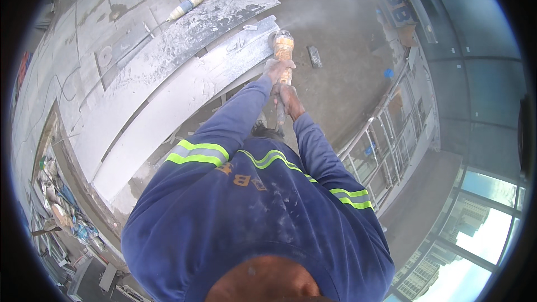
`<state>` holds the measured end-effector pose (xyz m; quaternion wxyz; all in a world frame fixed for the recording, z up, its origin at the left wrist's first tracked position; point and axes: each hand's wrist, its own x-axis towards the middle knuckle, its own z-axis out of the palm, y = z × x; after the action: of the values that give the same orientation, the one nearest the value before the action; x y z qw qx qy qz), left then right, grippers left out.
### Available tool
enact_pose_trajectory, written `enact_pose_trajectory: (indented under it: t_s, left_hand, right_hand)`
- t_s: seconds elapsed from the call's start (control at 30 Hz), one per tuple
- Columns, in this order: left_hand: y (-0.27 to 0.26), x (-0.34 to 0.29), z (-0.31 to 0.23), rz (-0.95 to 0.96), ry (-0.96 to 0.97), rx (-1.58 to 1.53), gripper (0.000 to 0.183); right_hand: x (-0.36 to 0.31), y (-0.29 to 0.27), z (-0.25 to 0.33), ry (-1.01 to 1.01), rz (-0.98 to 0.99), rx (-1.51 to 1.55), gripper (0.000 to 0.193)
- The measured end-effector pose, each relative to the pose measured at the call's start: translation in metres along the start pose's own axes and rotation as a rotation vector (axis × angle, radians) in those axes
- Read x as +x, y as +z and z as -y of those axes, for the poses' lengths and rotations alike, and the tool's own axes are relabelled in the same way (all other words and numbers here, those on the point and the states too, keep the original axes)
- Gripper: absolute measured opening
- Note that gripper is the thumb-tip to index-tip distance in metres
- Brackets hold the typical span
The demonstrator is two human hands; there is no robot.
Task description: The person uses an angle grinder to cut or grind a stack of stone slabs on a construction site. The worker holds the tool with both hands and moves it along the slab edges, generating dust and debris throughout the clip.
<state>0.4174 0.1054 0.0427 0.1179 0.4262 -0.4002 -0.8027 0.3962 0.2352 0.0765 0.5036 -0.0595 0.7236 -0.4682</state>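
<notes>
Both my hands grip a dusty orange angle grinder in front of me. My left hand wraps round its body, and my right hand is closed round its rear end. The grinder's head is at the far right end of a long pale grey slab, with its disc mostly hidden. Pale dust blows away to the far right from there. Beside that slab lies a wider, dust-smeared slab. A small loose piece rests on the slab near the grinder.
A white and blue cylinder with cable at both ends lies on the wider slab. On the floor right of the grinder sits a small grey block. A metal ladder lies along the glass wall. Rubbish fills a recess at left.
</notes>
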Motion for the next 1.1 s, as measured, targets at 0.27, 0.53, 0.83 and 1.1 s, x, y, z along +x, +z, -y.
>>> enact_pose_trajectory:
  t_s: [0.27,0.53,0.83,1.1]
  left_hand:
    - [-0.011,-0.001,0.007,-0.021,0.031,0.014,0.041]
    - [-0.016,-0.012,0.006,-0.049,0.019,0.037,0.038]
    - [-0.027,-0.006,0.004,-0.069,0.101,0.048,0.033]
    - [0.003,-0.001,0.0,-0.069,0.042,0.119,0.04]
  right_hand:
    - [-0.017,0.015,0.008,0.034,-0.008,-0.01,0.011]
    - [-0.019,0.012,0.003,0.02,0.097,-0.001,0.008]
    - [-0.016,0.03,0.003,0.031,0.033,0.082,0.008]
    - [-0.006,-0.004,0.008,0.033,0.077,0.068,0.009]
